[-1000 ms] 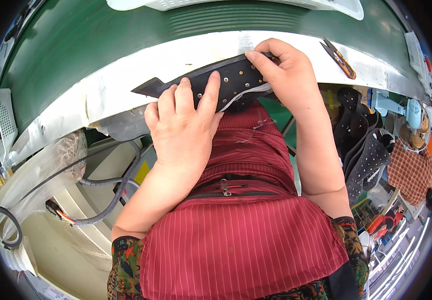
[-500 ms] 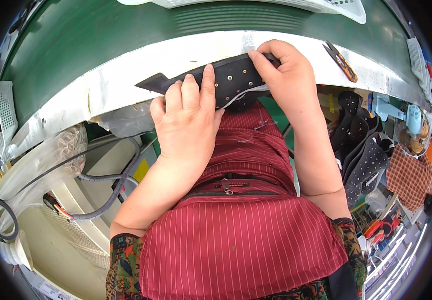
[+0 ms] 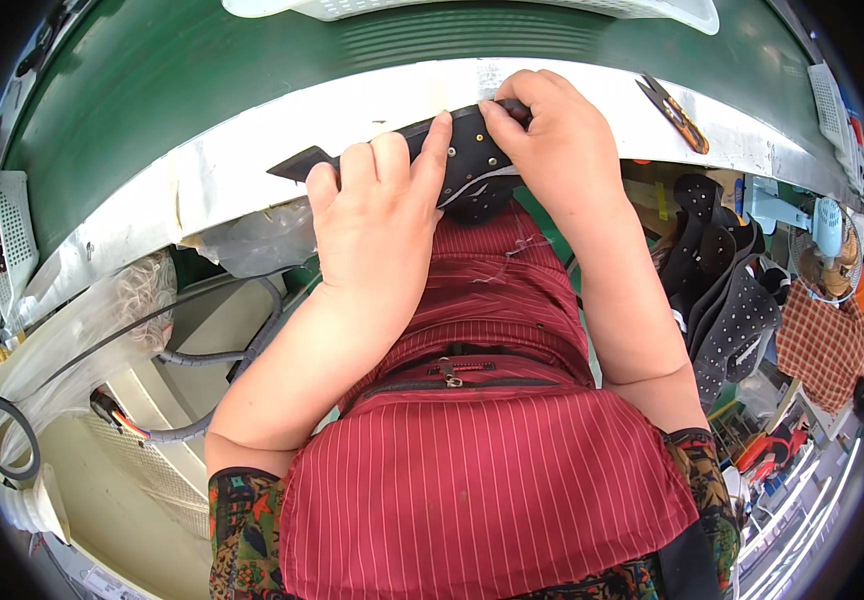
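Note:
A black strip of leather-like material (image 3: 467,145), dotted with small metal studs and edged with a pale band below, lies over the front edge of the white worktop. My left hand (image 3: 377,225) rests across its middle, fingers over the upper face and index finger reaching to the top edge. The thumb is mostly hidden along the lower edge. With thumb and fingers, my right hand (image 3: 557,135) pinches the right end, where the material curls. A pointed tip of the strip sticks out left of my left hand.
Thread snips with orange handles (image 3: 687,130) lie on the white worktop edge (image 3: 232,140) to the right. Beyond runs a green surface (image 3: 202,65) with a white plastic basket (image 3: 642,12). Black studded pieces (image 3: 717,300) hang at right near a small fan (image 3: 827,245). Cables (image 3: 252,345) loop at left.
My left hand has slid a little to the right along the strip, and its fingers have bent more. My right hand has moved slightly left and up, still pinching the end.

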### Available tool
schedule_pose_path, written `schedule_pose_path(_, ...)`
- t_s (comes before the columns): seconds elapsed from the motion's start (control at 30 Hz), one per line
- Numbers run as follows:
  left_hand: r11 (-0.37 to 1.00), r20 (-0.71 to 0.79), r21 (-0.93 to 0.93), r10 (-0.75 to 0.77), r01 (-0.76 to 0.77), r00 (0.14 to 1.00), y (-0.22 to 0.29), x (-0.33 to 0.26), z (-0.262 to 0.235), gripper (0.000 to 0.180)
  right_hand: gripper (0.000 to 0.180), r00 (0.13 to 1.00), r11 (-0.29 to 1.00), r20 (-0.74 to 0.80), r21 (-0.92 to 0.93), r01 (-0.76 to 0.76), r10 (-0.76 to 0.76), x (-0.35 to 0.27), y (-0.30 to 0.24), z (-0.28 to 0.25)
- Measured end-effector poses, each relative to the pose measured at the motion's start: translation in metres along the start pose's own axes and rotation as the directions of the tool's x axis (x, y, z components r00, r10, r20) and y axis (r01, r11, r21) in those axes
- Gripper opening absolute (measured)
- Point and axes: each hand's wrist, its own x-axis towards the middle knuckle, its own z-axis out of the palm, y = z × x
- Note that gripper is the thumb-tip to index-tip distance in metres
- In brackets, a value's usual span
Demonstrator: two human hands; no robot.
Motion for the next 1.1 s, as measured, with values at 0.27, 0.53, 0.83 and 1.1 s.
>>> schedule_pose_path(0.27, 0.977, 0.080, 0.192, 0.076, -0.090, 0.994, 0.006, 0.019, 0.001, 0.085, 0.018, 0.990, 0.987, 0.128, 0.140, -0.076, 0.058, 0.007, 0.005, -0.007)
schedule_pose_path(0.53, 0.990, 0.001, -0.137, 0.013, -0.012, 1.000, -0.016, -0.008, 0.002, 0.087, 0.017, 0.991, 0.982, 0.124, 0.177, -0.072, 0.050, 0.005, 0.008, -0.007)
schedule_pose_path(0.83, 0.985, -0.026, -0.131, -0.113, 0.108, 0.993, -0.007, -0.017, -0.007, 0.085, 0.014, 0.988, 0.985, 0.127, 0.132, -0.109, 0.092, 0.003, 0.005, -0.005)
schedule_pose_path(1.1, 0.908, -0.139, -0.374, 0.145, -0.187, 0.980, 0.020, 0.006, 0.011, 0.072, 0.017, 0.992, 0.983, 0.126, 0.178, -0.042, 0.020, 0.004, 0.013, -0.006)
